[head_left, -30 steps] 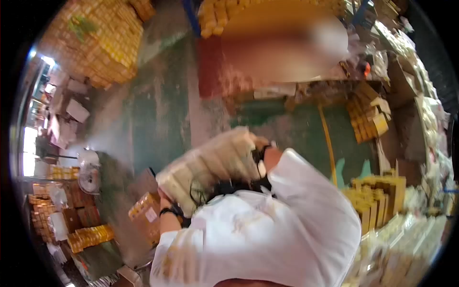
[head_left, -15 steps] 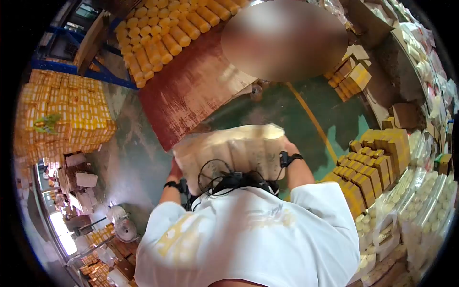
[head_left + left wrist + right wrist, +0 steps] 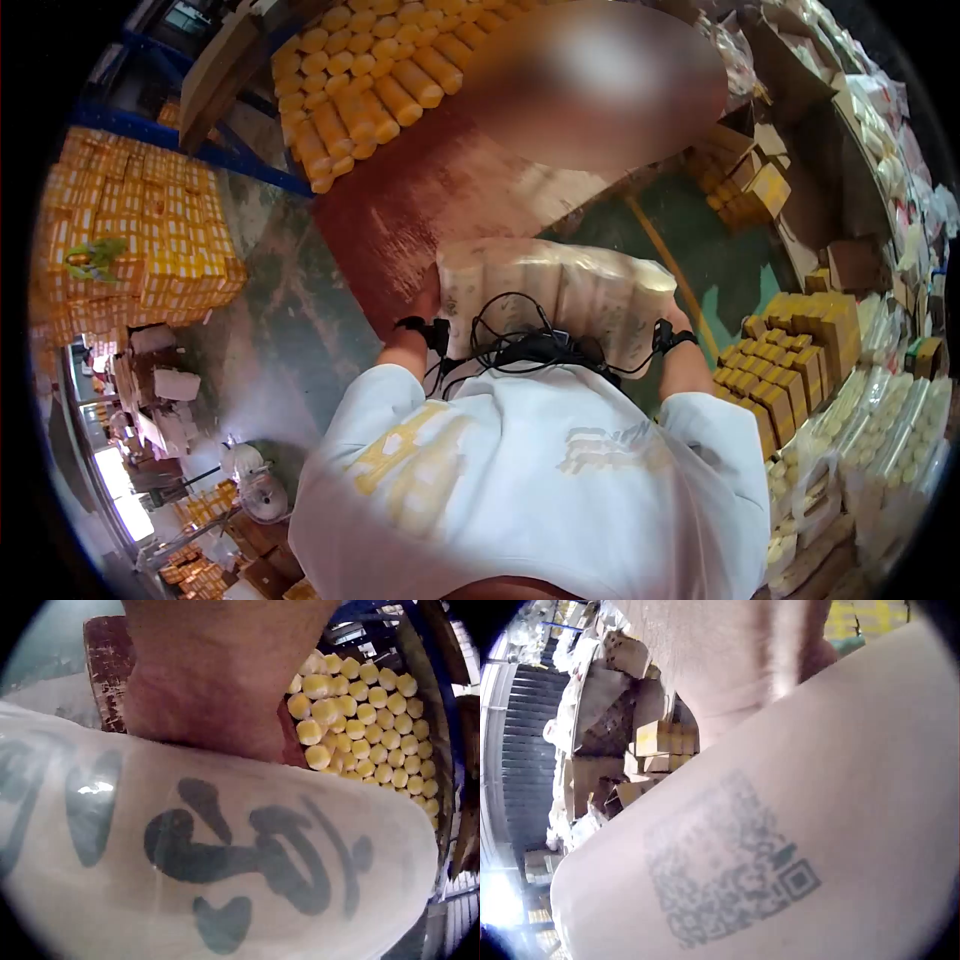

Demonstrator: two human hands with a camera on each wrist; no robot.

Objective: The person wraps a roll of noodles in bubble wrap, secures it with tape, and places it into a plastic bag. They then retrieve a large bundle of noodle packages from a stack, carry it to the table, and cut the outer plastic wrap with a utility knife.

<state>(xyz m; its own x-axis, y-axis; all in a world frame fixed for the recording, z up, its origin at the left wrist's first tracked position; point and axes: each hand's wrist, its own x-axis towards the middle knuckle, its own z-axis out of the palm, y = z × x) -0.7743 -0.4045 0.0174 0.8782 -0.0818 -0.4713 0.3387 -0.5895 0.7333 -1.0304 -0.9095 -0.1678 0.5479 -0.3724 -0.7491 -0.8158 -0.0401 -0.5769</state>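
A clear-wrapped bundle of several pale, thick rolls [image 3: 560,285] is held crosswise in front of the chest. The left hand [image 3: 426,298] grips its left end, and the right hand [image 3: 677,322] has hold of the right end. In the left wrist view, large dark lettering marks the pale wrapping [image 3: 247,847], with the left hand [image 3: 217,697] reaching behind it, fingers hidden. A printed square code shows on the bundle's side [image 3: 855,825] in the right wrist view. There the right hand [image 3: 727,667] goes over the far edge, its fingertips out of sight.
A worn red board [image 3: 375,240] lies ahead, with orange-capped rolls [image 3: 370,110] piled at its back. Yellow-taped cartons [image 3: 800,350] and bagged rolls [image 3: 890,430] flank the right. To the left stand a tall orange-and-white stack [image 3: 140,230] and a fan [image 3: 262,495].
The body has turned, bringing the red board and piled rolls closer ahead. The bundle went from slanted to nearly level and shifted right in the head view, held by both hands throughout.
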